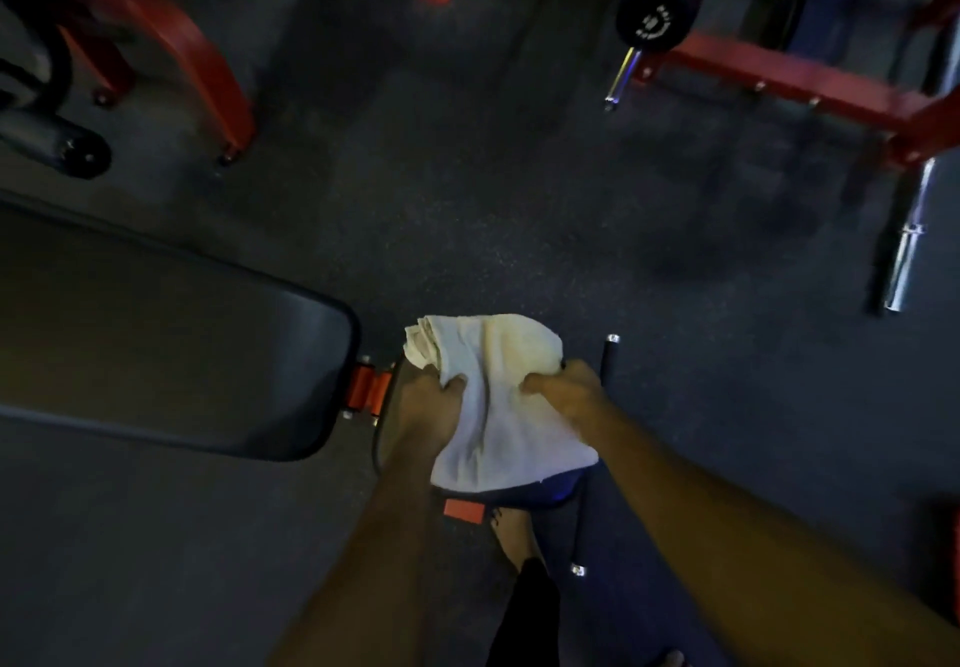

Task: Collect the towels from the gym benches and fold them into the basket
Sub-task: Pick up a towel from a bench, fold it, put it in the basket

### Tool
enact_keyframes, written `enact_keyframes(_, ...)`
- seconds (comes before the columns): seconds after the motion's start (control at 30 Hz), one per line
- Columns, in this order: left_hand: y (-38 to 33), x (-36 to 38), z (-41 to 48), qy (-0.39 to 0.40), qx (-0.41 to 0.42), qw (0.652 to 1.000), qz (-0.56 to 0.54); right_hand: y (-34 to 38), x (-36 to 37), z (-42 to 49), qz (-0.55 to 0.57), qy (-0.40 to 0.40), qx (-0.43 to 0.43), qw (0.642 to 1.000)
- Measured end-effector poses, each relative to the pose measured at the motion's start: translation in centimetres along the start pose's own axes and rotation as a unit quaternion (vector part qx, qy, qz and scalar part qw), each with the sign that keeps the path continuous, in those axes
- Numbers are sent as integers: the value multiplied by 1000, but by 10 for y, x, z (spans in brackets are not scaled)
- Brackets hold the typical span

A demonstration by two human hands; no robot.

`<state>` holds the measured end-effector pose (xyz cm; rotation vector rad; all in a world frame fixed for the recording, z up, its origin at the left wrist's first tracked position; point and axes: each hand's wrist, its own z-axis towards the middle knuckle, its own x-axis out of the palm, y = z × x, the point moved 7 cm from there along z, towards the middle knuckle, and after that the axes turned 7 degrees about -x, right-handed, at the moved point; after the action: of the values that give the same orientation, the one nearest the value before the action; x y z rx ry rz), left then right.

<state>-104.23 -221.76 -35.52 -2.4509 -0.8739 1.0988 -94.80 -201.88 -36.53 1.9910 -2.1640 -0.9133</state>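
A white towel (496, 391), bunched at its far end, hangs between both my hands just past the end of a black padded gym bench (171, 349). My left hand (428, 409) grips its left edge with the thumb on top. My right hand (566, 391) pinches its right side. The towel's lower part drapes over something dark blue (550, 490) below it; I cannot tell what that is. No basket is in view.
The bench fills the left, its red hinge (370, 390) beside my left hand. Red machine frames (800, 79) stand far right and far left (192, 53). A weight plate (653, 19) and chrome barbell sleeve (906, 261) lie at right. My bare foot (514, 536) stands on the dark rubber floor.
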Motion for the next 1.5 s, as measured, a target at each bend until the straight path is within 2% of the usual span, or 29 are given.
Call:
enact_keyframes(0.13, -62, 13, -53, 18, 58, 998, 26, -7, -72, -49, 62, -40, -43, 996)
enact_keyframes(0.27, -128, 59, -147, 42, 135, 989, 47, -58, -175, -121, 127, -105, -92, 982)
enact_keyframes(0.37, -159, 97, -211, 53, 170, 982, 57, -97, -237, -166, 131, -141, -136, 972)
enact_keyframes(0.6, -208, 227, -364, 101, 259, 955, 105, -250, -371, -266, 187, -245, -154, 939)
enact_keyframes(0.73, -231, 318, -446, 153, 318, 923, 153, -356, -432, -318, 226, -302, -129, 917)
enact_keyframes(0.83, -245, 392, -503, 199, 360, 891, 191, -439, -466, -350, 265, -359, -100, 889)
enact_keyframes(1.0, -243, 519, -596, 273, 418, 822, 272, -580, -494, -394, 349, -448, -39, 822)
enact_keyframes(1.2, -209, 676, -701, 364, 459, 722, 369, -743, -500, -431, 429, -514, 64, 740)
enact_keyframes(1.27, -193, 737, -735, 386, 477, 675, 409, -799, -502, -443, 455, -533, 110, 705)
enact_keyframes(1.4, -169, 813, -780, 402, 508, 603, 466, -867, -495, -453, 491, -540, 172, 661)
enact_keyframes(1.5, -156, 846, -794, 406, 511, 578, 490, -893, -486, -454, 518, -536, 203, 634)
